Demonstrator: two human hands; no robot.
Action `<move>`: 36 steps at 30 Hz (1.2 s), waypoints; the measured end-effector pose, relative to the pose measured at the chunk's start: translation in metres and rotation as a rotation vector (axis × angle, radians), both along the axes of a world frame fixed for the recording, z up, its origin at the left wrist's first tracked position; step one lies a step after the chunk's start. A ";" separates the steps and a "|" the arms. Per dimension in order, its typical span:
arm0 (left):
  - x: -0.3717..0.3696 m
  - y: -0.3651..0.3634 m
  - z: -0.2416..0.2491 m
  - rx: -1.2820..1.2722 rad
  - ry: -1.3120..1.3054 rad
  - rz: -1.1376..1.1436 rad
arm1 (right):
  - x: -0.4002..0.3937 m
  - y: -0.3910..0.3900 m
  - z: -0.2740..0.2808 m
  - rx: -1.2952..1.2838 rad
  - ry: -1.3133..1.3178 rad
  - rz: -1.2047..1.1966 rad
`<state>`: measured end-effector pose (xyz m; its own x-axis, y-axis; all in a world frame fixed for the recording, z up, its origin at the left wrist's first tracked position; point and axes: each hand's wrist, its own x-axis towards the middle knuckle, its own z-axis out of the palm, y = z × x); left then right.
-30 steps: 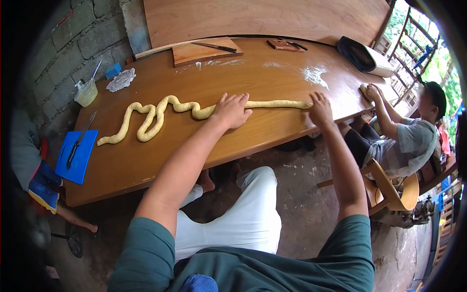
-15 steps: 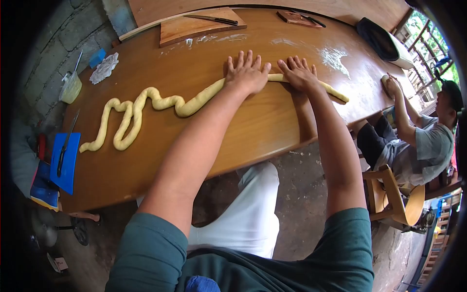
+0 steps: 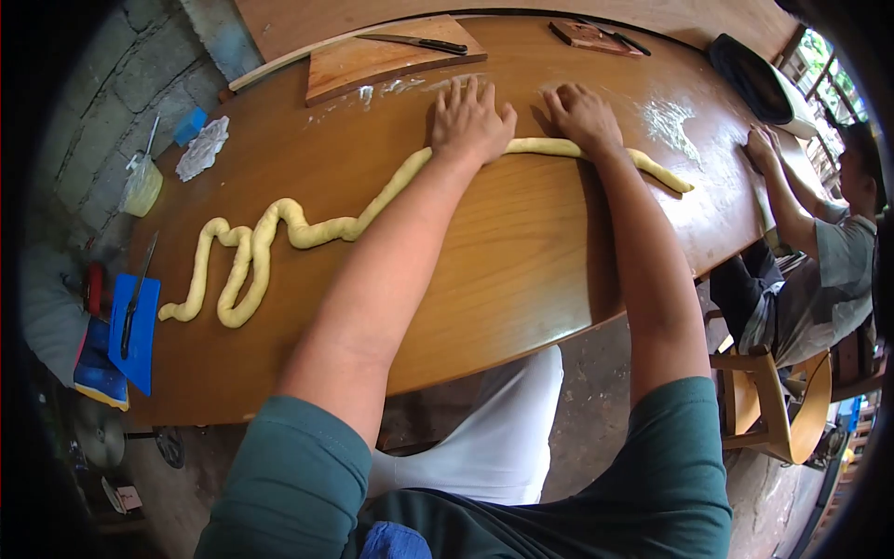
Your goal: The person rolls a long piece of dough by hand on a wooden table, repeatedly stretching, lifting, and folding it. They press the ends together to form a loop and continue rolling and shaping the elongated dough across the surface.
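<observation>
A long rope of yellow dough (image 3: 545,146) lies across the brown wooden table (image 3: 484,242), looping back on itself at the left and tapering to an end at the right. My left hand (image 3: 468,126) rests over the rope with its fingers spread and pointing away from me. To its right, my right hand (image 3: 583,119) also lies across the rope, fingers apart and slightly bent. A short length of dough shows between the two hands. Under each palm and wrist the dough is hidden.
Knives lie on a large cutting board (image 3: 391,61), a small board (image 3: 596,39) and a blue board (image 3: 133,331). A plastic tub (image 3: 142,189) stands at left, a black tray (image 3: 745,79) at back right. Another person (image 3: 819,252) sits at right beside a wooden chair (image 3: 773,405).
Both hands have slid forward over the rope, and the right hand's fingers are more bent. The rope's middle stretch is thinner. The camera view has shifted slightly.
</observation>
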<state>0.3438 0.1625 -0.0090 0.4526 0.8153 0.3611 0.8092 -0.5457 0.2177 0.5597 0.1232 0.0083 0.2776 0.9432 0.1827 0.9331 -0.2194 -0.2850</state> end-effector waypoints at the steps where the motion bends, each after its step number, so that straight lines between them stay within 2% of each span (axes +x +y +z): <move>1: -0.002 -0.012 0.002 -0.059 0.063 0.036 | 0.000 -0.007 -0.004 0.009 -0.009 0.007; 4: -0.012 -0.049 0.007 -0.108 0.140 0.087 | -0.002 -0.027 -0.022 0.030 -0.082 0.114; 6: -0.019 -0.073 0.002 -0.121 0.160 0.063 | -0.011 -0.046 -0.024 -0.085 -0.134 0.109; 8: -0.032 -0.096 -0.007 -0.097 0.108 0.033 | -0.033 -0.077 -0.015 -0.092 -0.105 0.092; 10: -0.044 -0.120 -0.017 0.012 0.084 -0.101 | -0.046 -0.111 -0.011 -0.101 -0.131 0.143; 12: -0.058 -0.146 -0.018 0.016 0.044 -0.158 | -0.057 -0.148 -0.016 -0.044 -0.159 0.161; 14: -0.073 -0.166 -0.009 -0.059 0.049 -0.303 | -0.075 -0.193 -0.011 0.162 -0.208 0.352; 15: -0.083 -0.168 -0.003 -0.120 -0.022 -0.391 | -0.076 -0.209 -0.008 0.167 -0.225 0.352; 16: -0.095 -0.166 0.004 -0.106 -0.040 -0.387 | -0.068 -0.221 -0.004 0.127 -0.125 0.327; 17: -0.109 -0.164 0.009 -0.142 -0.062 -0.480 | -0.058 -0.229 -0.001 0.082 -0.021 0.300; 18: -0.123 -0.163 0.012 -0.183 -0.077 -0.578 | -0.047 -0.235 0.001 0.081 -0.028 0.301; 19: -0.134 -0.156 0.004 0.000 0.039 -0.474 | -0.035 -0.242 0.001 0.088 -0.098 0.220; 20: -0.151 -0.155 0.002 0.000 0.040 -0.478 | -0.031 -0.247 0.002 0.097 -0.164 0.137; 22: -0.179 -0.152 0.004 -0.066 0.117 -0.212 | -0.029 -0.246 0.003 0.092 -0.249 0.046; 23: -0.188 -0.153 0.009 -0.062 0.116 -0.213 | -0.034 -0.245 0.008 0.088 -0.335 -0.038; 25: -0.202 -0.157 0.014 -0.152 0.171 -0.213 | -0.069 -0.230 0.006 0.301 -0.375 0.134; 27: -0.196 -0.161 0.005 -0.090 0.145 -0.167 | -0.137 -0.213 0.006 0.288 -0.105 0.359; 28: -0.190 -0.164 -0.002 -0.026 0.125 -0.123 | -0.173 -0.206 0.008 0.214 -0.140 0.452; 30: -0.182 -0.148 0.000 -0.099 0.135 -0.101 | -0.208 -0.172 -0.012 0.108 -0.052 0.474; 32: -0.176 -0.119 0.000 -0.212 0.110 -0.075 | -0.214 -0.129 -0.023 0.044 -0.056 0.246; 36: -0.162 -0.079 0.010 -0.270 0.156 0.013 | -0.210 -0.075 -0.014 -0.126 -0.021 0.144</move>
<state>0.1816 0.0831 0.0007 0.4744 0.8784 0.0582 0.8507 -0.4745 0.2262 0.3502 0.0481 -0.0054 0.1351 0.9887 0.0650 0.9629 -0.1156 -0.2438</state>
